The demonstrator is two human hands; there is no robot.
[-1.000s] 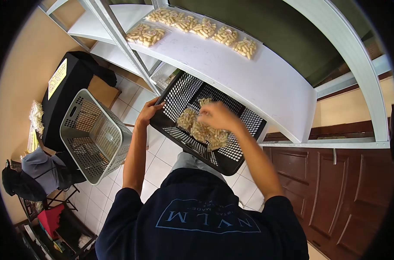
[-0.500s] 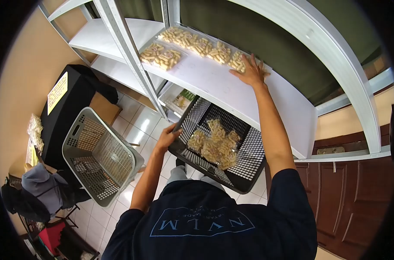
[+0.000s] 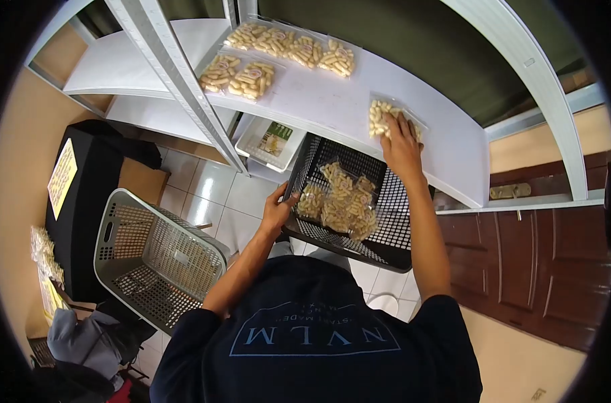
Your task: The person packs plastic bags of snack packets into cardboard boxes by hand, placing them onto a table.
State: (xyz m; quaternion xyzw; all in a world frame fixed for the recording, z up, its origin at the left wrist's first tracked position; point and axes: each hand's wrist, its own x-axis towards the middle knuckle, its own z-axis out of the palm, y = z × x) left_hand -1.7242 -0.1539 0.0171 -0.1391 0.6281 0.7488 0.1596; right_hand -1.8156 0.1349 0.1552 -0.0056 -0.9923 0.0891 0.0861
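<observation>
White shelf [image 3: 319,101] bears a packet [image 3: 379,113] under the flat, spread right hand [image 3: 401,141]; at its 7 o'clock, the left hand [image 3: 278,209] grips the basket [image 3: 394,225] rim.

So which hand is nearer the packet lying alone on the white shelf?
Right. The right hand lies on top of the lone packet; the left hand is lower, holding the left rim of the black basket, well apart from that packet.

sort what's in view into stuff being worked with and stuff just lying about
In use: right hand on a snack packet on the white shelf; left hand holding the black basket of packets.
Lying about: grey basket, labelled tray, black-draped table.
</observation>
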